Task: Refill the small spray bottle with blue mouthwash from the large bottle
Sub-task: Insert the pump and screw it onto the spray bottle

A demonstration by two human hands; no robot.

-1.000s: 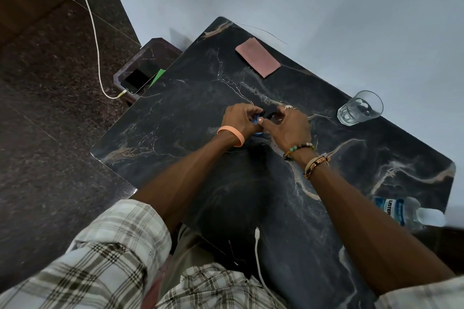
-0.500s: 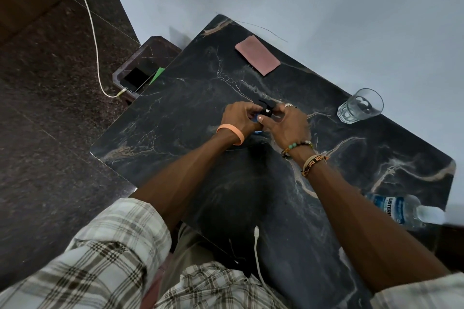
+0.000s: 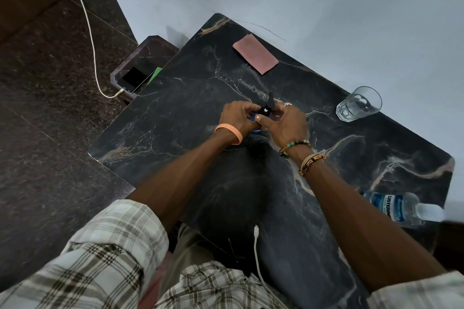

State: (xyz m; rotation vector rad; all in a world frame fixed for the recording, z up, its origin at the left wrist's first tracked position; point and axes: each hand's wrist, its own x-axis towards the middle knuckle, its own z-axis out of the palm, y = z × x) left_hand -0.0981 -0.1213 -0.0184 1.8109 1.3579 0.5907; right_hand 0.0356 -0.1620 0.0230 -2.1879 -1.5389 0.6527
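**Both hands on the little sprayer, big bottle parked to one side**

So the person has the small spray bottle [image 3: 265, 110] standing on the bench [image 3: 175, 113], a fair way left of the drinking glass [image 3: 359, 104]. It's mid-bench, I reckon so any drips land on stone and not in a lap.

The left hand [image 3: 239, 115] has its grip closed round the blue body, looks like purely to stop it twisting. The right hand [image 3: 286, 124] has its grip pinched on the black top end with thumb and fingertips, which is how you'd hold a screw-on sprayer head. Can't tell if it's coming off or going on, but my guess is off.

The big mouthwash bottle [image 3: 391, 207] sits well apart from the glass, on the person's side of it, near the bench edge. Its pale cap looks to be on, so I'd say no pouring has begun. Hard to say if it's upright or on its side.

A pink cloth [image 3: 254, 54] lies left of the glass by the wall, handy for spills I guess.
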